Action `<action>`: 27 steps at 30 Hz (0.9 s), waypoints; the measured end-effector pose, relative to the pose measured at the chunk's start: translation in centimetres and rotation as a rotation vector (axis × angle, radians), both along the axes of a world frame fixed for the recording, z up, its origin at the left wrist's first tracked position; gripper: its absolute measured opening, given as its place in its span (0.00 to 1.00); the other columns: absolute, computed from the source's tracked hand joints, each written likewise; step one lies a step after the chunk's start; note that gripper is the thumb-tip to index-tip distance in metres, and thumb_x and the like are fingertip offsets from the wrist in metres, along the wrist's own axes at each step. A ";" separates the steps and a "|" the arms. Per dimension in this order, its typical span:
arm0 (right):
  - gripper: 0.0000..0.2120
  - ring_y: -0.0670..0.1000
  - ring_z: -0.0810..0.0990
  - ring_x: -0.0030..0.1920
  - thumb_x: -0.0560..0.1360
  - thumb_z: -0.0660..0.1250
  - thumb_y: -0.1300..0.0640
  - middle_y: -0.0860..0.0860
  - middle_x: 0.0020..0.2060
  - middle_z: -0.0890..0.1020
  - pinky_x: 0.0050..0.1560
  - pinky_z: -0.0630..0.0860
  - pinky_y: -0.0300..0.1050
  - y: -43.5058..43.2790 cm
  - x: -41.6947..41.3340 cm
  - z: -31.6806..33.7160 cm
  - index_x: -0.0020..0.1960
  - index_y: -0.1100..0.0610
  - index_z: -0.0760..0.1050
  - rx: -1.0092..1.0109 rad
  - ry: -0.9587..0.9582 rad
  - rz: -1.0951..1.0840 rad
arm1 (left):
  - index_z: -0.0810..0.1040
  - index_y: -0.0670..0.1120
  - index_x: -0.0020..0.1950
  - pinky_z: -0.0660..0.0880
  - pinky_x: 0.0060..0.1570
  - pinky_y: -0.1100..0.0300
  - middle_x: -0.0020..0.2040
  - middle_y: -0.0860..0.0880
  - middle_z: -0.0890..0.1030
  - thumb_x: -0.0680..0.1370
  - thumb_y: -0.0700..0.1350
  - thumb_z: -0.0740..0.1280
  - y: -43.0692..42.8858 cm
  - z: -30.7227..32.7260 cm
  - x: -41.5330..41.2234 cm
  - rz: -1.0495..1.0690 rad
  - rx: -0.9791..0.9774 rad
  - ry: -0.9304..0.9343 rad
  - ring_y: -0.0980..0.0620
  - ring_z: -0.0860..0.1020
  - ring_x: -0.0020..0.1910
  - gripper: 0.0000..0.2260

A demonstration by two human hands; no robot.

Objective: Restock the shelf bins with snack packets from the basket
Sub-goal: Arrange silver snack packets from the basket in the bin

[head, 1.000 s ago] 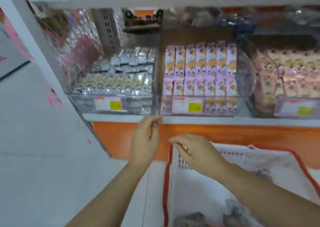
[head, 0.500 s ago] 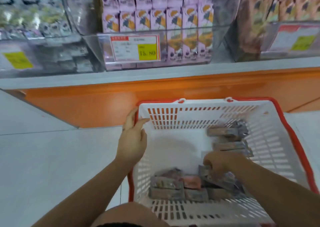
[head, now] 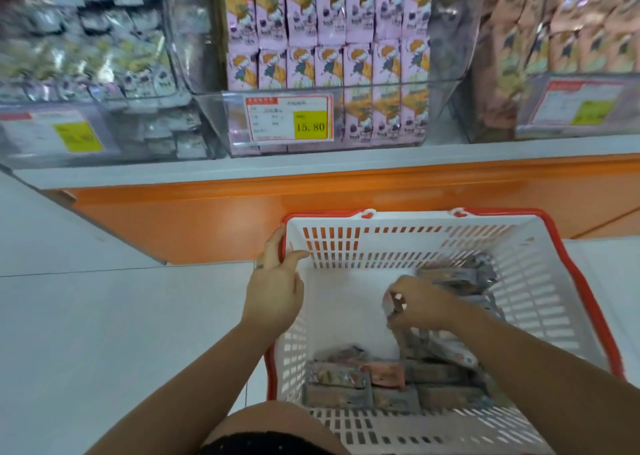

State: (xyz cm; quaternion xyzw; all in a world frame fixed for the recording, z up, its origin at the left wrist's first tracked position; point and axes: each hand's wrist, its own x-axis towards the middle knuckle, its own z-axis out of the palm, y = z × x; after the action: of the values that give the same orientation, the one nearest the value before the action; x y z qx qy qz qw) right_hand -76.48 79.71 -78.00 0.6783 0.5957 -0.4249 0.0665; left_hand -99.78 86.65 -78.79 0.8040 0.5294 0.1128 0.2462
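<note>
The basket (head: 346, 243) stands on the floor (head: 104, 316) in front of the shelf (head: 311, 165). The snacks lie inside it: a flat pile (head: 349, 380) along its near wall and a smaller heap (head: 457, 276) in its far right corner.

The left grip (head: 277, 291) is open, fingers straight, touching the rim at the basket's far left corner, apparently to steady it. The right grip (head: 420, 304) is closed on 1 packet (head: 393, 304), pinched by its top end, the rest hanging toward the pile. Whether more than 1 hangs there I cannot tell.

These look light, soft and film-wrapped, so probably slick and easily crushed. The sealed end is a fair hold for 1. A stack would be safer held across its flat faces.

On the shelf the left bin (head: 104, 56) holds grey packs, the middle bin (head: 325, 56) pink ones, the right bin (head: 571, 38) peach ones. The held packet is too blurred to match to a bin.
</note>
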 end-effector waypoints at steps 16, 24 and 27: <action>0.15 0.44 0.79 0.45 0.71 0.70 0.71 0.50 0.44 0.81 0.45 0.75 0.39 2.8 -5.9 17.4 0.54 0.59 0.75 0.239 0.686 -0.100 | 0.78 0.53 0.54 0.74 0.49 0.67 0.51 0.58 0.81 0.80 0.41 0.62 -0.9 14.7 -4.7 -0.213 -0.390 -0.467 0.61 0.79 0.49 0.09; 0.22 0.54 0.80 0.56 0.70 0.69 0.67 0.57 0.54 0.80 0.59 0.77 0.47 6.8 -11.2 24.5 0.62 0.58 0.72 0.232 1.051 -0.220 | 0.75 0.53 0.64 0.74 0.56 0.66 0.59 0.57 0.80 0.76 0.41 0.69 -0.1 22.0 -10.5 -0.179 -0.269 -0.731 0.58 0.78 0.59 0.18; 0.18 0.54 0.80 0.54 0.74 0.63 0.69 0.57 0.52 0.80 0.58 0.78 0.46 8.7 -13.5 26.3 0.63 0.58 0.72 0.267 1.076 -0.231 | 0.74 0.60 0.66 0.76 0.56 0.56 0.59 0.53 0.80 0.74 0.45 0.70 0.6 23.7 -12.5 -0.164 -0.249 -0.747 0.49 0.79 0.56 0.21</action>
State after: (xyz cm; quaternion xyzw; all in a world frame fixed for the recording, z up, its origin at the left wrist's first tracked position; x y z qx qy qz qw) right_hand -90.02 88.36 -51.73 0.4293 0.5163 -0.6362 -0.3800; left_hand -112.28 87.23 -55.09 0.7112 0.3473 0.3123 0.5254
